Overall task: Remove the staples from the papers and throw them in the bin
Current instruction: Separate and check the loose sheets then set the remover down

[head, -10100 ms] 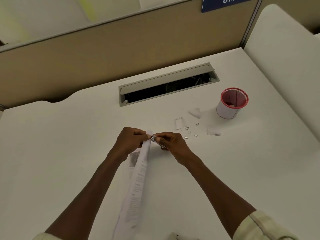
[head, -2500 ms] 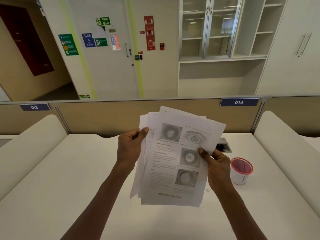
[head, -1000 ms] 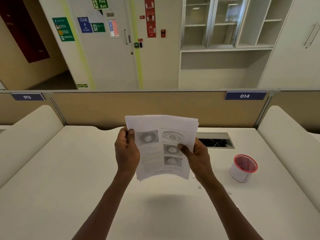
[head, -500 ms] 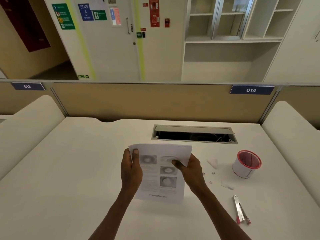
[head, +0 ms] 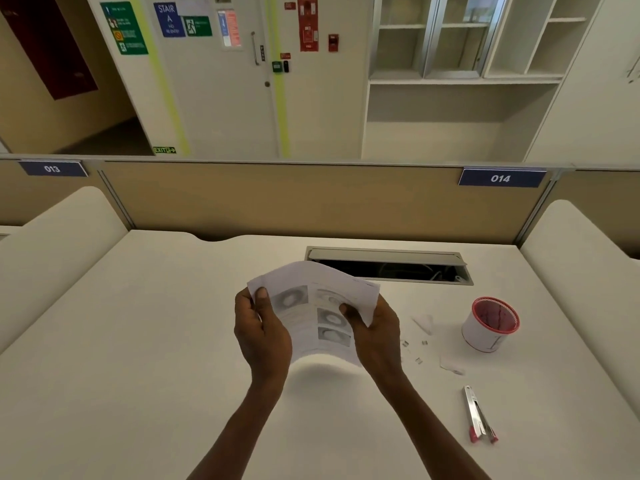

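Papers [head: 311,317] gripped by left hand [head: 261,336] and right hand [head: 375,336] above desk [head: 138,358].

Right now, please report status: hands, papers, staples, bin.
Left hand and right hand both grip the papers above the desk. Loose staples on desk, not in bin. Staple remover lies unused. Nothing blocking.
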`<control>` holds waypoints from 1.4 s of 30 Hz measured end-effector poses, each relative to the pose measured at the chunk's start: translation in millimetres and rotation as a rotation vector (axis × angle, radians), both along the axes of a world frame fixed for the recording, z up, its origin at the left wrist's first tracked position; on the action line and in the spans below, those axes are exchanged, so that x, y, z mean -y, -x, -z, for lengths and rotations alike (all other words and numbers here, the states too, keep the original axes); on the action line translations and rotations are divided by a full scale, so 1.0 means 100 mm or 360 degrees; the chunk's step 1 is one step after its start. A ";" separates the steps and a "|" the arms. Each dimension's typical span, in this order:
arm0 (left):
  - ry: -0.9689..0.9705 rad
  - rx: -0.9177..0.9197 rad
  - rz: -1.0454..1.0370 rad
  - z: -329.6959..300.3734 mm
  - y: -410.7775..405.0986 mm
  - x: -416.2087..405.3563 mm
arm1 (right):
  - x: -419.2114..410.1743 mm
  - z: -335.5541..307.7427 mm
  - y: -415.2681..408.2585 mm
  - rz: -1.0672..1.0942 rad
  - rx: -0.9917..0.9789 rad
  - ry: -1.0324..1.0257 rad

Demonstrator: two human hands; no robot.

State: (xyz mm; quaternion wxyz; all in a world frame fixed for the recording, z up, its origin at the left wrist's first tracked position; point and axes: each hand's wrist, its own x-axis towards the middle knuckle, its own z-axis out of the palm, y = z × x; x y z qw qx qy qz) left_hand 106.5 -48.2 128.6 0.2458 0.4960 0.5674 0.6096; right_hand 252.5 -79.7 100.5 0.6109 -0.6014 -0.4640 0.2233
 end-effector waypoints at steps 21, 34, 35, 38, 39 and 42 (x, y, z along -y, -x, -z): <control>0.0184 -0.0102 0.0273 0.05 0.10 -0.21 | 0.06 0.06 -0.07 -0.0012 -0.0104 0.0204; 0.0225 0.0040 0.0282 0.09 -0.02 -0.22 | 0.29 0.17 -0.18 0.0046 -0.0334 0.0360; 0.0213 0.0019 0.0271 0.12 -0.03 -0.23 | 0.31 0.18 -0.19 0.0045 -0.0328 0.0363; 0.0196 -0.0073 0.0256 0.16 -0.06 -0.24 | 0.34 0.22 -0.24 0.0044 -0.0341 0.0369; 0.0188 -0.0084 0.0258 0.17 -0.07 -0.24 | 0.35 0.22 -0.26 0.0035 -0.0352 0.0368; 0.0173 -0.0115 0.0275 0.17 -0.10 -0.23 | 0.37 0.22 -0.30 0.0008 -0.0368 0.0367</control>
